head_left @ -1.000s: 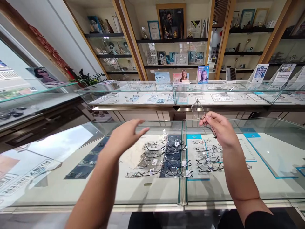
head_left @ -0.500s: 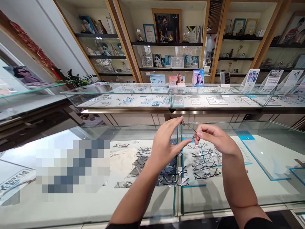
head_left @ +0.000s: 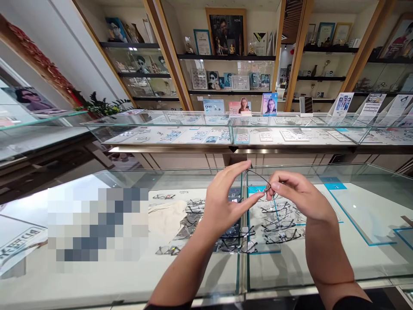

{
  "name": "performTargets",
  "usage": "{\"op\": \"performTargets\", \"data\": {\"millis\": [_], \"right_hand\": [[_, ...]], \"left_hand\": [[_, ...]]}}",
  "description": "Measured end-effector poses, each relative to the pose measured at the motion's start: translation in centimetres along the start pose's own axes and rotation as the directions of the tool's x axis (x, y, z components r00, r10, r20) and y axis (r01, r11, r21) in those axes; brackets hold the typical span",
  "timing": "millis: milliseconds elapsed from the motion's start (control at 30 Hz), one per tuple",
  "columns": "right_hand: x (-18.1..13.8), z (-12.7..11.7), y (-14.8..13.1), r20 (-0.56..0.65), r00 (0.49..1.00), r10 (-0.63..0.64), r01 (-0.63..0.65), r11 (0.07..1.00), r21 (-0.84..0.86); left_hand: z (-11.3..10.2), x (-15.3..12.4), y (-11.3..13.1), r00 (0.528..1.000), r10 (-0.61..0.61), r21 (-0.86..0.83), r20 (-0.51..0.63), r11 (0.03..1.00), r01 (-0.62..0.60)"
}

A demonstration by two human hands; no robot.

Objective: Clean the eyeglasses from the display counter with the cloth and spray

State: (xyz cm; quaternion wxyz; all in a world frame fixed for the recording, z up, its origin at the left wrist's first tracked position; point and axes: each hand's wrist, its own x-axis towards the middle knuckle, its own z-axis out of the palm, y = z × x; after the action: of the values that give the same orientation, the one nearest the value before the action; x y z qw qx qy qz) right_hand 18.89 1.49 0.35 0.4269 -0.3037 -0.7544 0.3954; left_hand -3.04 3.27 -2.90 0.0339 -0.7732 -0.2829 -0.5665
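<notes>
A thin, dark-rimmed pair of eyeglasses (head_left: 260,175) is held up over the glass display case, seen nearly edge-on. My left hand (head_left: 222,196) spans it, the forefinger at the far end and the thumb at the near end. My right hand (head_left: 295,193) pinches it on the right side between thumb and bent fingers. Its lenses and temples are hard to make out. Beneath my hands lie rows of eyeglasses, among them a black pair (head_left: 284,236) on the right and a clear pair (head_left: 167,249) on the left.
Under me is a glass case with a metal-edged seam (head_left: 243,275). A beige cloth (head_left: 164,219) lies left of my forearm, beside a pixelated patch. Across the aisle stands another glass counter (head_left: 180,148) with upright cards (head_left: 269,104). Shelves of framed pictures rise behind it.
Both hands have shifted slightly right and a little down with the eyeglasses between them. The eyeglasses have turned a little, and their thin rim shows as a clearer curve. The grip looks the same.
</notes>
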Motion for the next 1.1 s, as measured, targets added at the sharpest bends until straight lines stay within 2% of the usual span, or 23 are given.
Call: {"op": "performTargets", "data": {"millis": [67,133,200,367,500,667,933,1100], "right_hand": [[-0.2,0.3,0.1,-0.152,0.985,-0.084,0.075,0.995,-0.063],[-0.3,0.6,0.1,-0.327,0.922,-0.207,0.155,0.972,-0.179],[-0.3,0.9,0.2,-0.420,0.852,-0.311,0.182,0.930,-0.321],[0.3,2.0,0.7,-0.435,0.788,-0.436,0.146,0.819,-0.555],[0.9,3.1,1.2,-0.455,0.726,-0.515,0.141,0.759,-0.635],[1.1,3.6,1.5,-0.501,0.671,-0.547,0.111,0.742,-0.661],[1.3,3.9,1.6,-0.531,0.657,-0.536,0.073,0.746,-0.662],[1.3,3.8,1.6,-0.544,0.659,-0.519,0.056,0.755,-0.653]], "left_hand": [[0.0,0.0,-0.1,0.997,-0.026,-0.005,-0.066,1.000,0.026],[0.0,-0.1,-0.3,0.983,-0.080,-0.020,-0.166,0.997,0.078],[0.0,-0.1,-0.6,0.950,-0.156,-0.060,-0.271,0.988,0.145],[-0.1,0.1,-1.0,0.866,-0.304,-0.152,-0.397,0.952,0.265],[-0.1,0.2,-0.7,0.844,-0.357,-0.163,-0.401,0.934,0.318],[0.1,0.1,-0.5,0.829,-0.402,-0.154,-0.389,0.916,0.372],[0.4,0.0,-0.6,0.814,-0.444,-0.148,-0.374,0.895,0.420],[0.4,0.0,-0.7,0.823,-0.435,-0.087,-0.365,0.896,0.436]]}}
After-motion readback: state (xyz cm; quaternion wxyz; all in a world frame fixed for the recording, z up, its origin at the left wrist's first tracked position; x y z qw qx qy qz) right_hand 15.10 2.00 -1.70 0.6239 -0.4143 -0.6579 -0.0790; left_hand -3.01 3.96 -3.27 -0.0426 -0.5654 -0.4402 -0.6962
